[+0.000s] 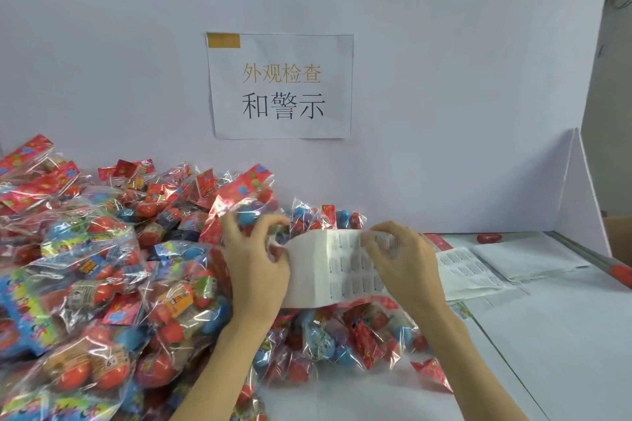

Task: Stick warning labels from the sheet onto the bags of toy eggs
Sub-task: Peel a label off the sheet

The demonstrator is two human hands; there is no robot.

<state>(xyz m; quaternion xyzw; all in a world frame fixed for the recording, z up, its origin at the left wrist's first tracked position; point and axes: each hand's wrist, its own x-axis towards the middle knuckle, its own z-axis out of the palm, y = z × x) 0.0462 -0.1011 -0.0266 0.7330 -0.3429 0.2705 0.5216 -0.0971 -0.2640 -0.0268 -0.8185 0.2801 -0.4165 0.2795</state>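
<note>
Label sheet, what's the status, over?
Both hands on label sheet: left hand holds its edge, right hand pinches the top. Bags piled beneath. Nothing blocking.

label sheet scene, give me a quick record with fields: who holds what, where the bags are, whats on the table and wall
label sheet: held up over the bags, partly curled
left hand: grips the sheet's left edge
right hand: pinches the sheet's top edge
bags of toy eggs: piled on the left, spreading under the sheet
spare sheets: flat on the table, right of the hands
table: white top
wall sign: paper with printed characters, above the pile
</note>
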